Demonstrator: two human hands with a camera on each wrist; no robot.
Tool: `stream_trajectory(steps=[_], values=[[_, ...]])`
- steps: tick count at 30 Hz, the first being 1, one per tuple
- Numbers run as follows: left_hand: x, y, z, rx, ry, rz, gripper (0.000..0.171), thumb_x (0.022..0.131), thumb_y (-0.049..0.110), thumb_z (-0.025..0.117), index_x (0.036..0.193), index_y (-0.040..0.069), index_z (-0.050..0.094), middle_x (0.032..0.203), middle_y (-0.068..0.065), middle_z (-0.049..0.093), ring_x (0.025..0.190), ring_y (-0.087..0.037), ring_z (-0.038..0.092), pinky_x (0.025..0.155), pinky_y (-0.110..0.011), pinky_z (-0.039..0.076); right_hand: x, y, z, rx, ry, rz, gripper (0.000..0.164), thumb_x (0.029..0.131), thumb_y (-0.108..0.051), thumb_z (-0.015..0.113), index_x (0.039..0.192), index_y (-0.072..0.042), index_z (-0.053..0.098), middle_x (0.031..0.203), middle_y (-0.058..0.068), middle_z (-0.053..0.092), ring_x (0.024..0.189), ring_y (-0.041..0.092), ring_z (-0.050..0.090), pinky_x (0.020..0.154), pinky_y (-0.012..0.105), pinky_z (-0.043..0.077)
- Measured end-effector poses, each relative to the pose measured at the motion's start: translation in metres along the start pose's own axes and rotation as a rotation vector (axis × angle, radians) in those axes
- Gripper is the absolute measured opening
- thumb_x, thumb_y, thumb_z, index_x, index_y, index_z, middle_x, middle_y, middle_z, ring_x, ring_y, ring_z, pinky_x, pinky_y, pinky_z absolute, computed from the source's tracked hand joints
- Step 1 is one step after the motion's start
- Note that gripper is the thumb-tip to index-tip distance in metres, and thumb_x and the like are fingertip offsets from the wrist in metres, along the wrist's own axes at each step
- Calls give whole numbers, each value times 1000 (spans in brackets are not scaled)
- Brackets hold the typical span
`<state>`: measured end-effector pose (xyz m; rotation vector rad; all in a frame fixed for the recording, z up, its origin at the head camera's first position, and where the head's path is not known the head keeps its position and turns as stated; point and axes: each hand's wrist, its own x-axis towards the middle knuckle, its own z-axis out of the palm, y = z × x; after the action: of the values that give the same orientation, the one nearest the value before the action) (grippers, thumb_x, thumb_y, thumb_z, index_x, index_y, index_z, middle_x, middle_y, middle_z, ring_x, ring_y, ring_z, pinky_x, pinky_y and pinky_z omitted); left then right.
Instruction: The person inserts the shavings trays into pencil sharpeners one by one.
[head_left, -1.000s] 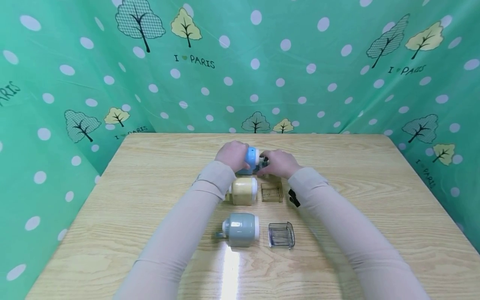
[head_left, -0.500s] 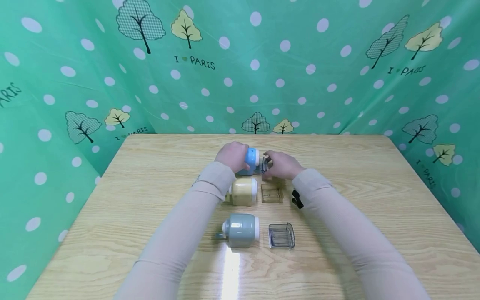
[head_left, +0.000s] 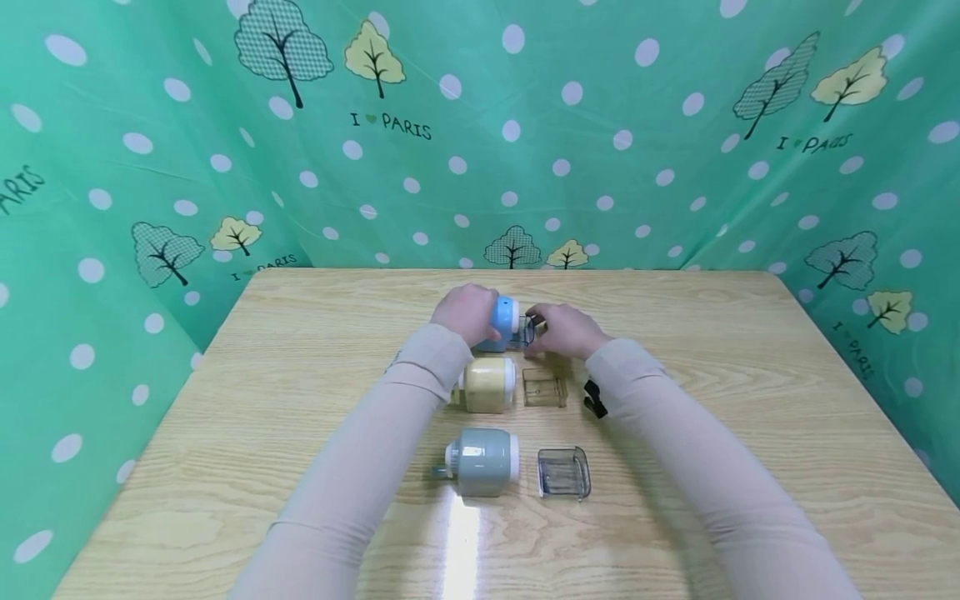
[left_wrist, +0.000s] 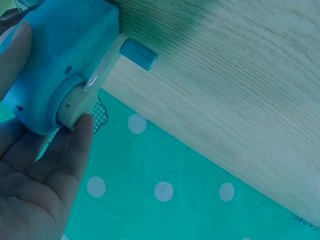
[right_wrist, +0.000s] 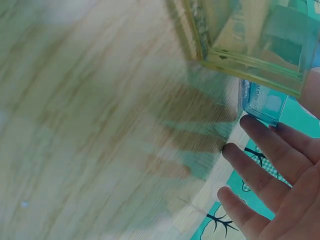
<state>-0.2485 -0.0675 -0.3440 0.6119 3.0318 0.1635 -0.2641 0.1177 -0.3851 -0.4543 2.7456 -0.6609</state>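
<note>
Head view: your left hand [head_left: 465, 313] grips the blue crank pencil sharpener [head_left: 502, 320], your right hand [head_left: 566, 330] pinches the clear drawer [head_left: 522, 332] at its white end.

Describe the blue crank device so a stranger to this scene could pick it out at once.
On the wooden table, look toward the far edge, by the green curtain. There, the left hand grips the blue crank device. Its bright blue body sets it apart from the pale yellow device and the grey-green device, lined up nearer the person.
</note>
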Motion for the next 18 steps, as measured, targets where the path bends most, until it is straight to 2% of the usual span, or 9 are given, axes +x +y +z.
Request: stream_trajectory(steps=[6, 18], values=[[0, -1, 0, -6, -8, -6, 58, 75, 34, 83, 121, 1, 69, 110, -13, 74, 98, -25, 70, 93, -35, 55, 0, -2, 0, -2, 0, -3, 78, 78, -29, 82, 144, 0, 54, 139, 19, 62, 111, 32, 64, 100, 50, 49], [1, 0, 0, -14, -11, -10, 58, 75, 34, 83, 121, 1, 69, 110, -13, 74, 99, -25, 69, 94, -35, 55, 2, -4, 2, -2, 7, -21, 76, 77, -29, 82, 142, -1, 56, 138, 18, 63, 115, 34, 63, 102, 51, 48]])
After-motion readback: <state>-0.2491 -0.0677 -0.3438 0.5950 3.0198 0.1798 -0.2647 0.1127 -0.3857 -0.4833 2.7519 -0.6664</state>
